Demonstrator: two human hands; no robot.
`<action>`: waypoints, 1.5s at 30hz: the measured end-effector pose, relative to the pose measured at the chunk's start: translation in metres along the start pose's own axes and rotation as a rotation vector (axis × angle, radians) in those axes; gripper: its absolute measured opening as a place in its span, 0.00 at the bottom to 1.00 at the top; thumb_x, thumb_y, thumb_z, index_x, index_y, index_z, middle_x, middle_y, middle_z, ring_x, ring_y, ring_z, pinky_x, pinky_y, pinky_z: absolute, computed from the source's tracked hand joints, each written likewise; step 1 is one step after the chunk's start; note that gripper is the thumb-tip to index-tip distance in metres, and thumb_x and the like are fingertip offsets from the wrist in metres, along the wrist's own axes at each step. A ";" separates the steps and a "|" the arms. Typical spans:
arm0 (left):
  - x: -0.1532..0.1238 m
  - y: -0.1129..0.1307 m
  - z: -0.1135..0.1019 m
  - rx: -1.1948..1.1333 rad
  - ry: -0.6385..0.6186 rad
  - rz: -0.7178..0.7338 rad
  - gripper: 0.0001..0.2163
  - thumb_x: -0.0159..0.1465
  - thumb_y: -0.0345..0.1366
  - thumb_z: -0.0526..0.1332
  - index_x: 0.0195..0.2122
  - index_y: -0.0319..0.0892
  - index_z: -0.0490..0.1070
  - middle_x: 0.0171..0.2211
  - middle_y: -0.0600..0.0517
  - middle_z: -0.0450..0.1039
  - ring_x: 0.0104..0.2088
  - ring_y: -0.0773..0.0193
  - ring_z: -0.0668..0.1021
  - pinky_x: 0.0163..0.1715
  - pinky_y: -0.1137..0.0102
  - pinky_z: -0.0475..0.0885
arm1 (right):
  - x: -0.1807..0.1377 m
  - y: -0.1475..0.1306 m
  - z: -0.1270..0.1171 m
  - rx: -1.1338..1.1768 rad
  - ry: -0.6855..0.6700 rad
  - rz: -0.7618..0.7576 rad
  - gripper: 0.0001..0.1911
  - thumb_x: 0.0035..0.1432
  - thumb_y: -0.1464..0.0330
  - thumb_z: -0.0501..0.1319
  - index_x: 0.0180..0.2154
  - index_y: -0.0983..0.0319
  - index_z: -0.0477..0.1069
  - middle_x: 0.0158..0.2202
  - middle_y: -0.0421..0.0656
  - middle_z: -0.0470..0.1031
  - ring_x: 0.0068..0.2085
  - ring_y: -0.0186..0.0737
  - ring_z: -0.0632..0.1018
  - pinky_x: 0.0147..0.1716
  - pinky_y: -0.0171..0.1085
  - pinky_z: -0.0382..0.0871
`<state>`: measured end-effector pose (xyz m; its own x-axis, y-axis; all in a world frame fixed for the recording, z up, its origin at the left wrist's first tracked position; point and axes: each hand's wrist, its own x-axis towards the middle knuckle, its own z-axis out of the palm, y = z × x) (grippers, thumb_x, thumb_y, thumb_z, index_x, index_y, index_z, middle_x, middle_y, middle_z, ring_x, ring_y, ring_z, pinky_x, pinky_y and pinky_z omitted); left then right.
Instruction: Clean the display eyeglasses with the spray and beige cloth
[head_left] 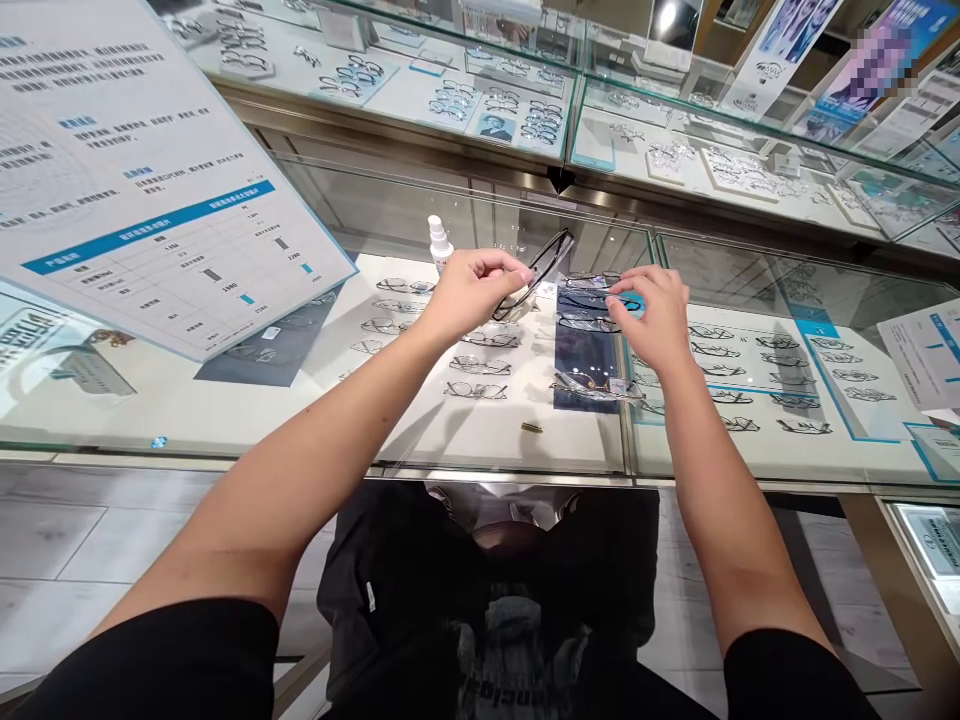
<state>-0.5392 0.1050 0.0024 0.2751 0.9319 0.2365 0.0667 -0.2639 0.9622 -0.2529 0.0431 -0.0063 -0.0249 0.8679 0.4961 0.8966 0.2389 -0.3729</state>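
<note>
Over the glass counter, my left hand (476, 290) pinches a pair of dark-framed eyeglasses (561, 243), held tilted with one end raised. To its right, my right hand (654, 312) hovers with curved fingers and a gap between thumb and forefinger; I see nothing in it. Below and between my hands is a dark blue display panel (577, 358) with several glasses on it. A gold-framed pair (589, 386) lies near its front end. Rows of other eyeglasses (478, 390) lie to the left of the panel.
A white spray bottle (439, 240) stands behind my left hand. A large printed sign (172, 250) leans over the counter at left, and a smaller sign (926, 345) stands at right. Beyond is another glass showcase (465, 125) with eyeglasses. The counter's front edge (495, 478) runs before my lap.
</note>
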 end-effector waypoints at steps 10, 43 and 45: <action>-0.001 0.006 0.004 -0.332 0.075 -0.117 0.22 0.47 0.55 0.81 0.34 0.43 0.85 0.23 0.54 0.71 0.21 0.72 0.60 0.21 0.70 0.52 | 0.028 -0.102 0.019 0.673 -0.052 0.102 0.10 0.63 0.58 0.67 0.38 0.57 0.80 0.31 0.38 0.77 0.33 0.39 0.72 0.37 0.40 0.68; -0.001 0.008 -0.008 -0.043 0.001 0.018 0.14 0.58 0.48 0.75 0.30 0.43 0.79 0.20 0.61 0.48 0.22 0.70 0.53 0.25 0.69 0.48 | 0.013 -0.096 0.011 0.345 0.179 0.126 0.14 0.72 0.54 0.59 0.52 0.53 0.70 0.44 0.45 0.82 0.34 0.43 0.78 0.41 0.45 0.71; -0.004 0.008 -0.003 -0.072 -0.038 0.001 0.15 0.57 0.49 0.76 0.30 0.43 0.80 0.20 0.61 0.48 0.22 0.70 0.53 0.24 0.70 0.49 | 0.012 -0.098 0.019 0.388 0.111 0.101 0.14 0.70 0.52 0.62 0.47 0.54 0.71 0.38 0.41 0.80 0.30 0.40 0.74 0.38 0.43 0.69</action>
<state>-0.5428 0.1000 0.0094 0.3118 0.9211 0.2332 -0.0018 -0.2448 0.9696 -0.3497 0.0379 0.0212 0.1218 0.8482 0.5156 0.6582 0.3198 -0.6816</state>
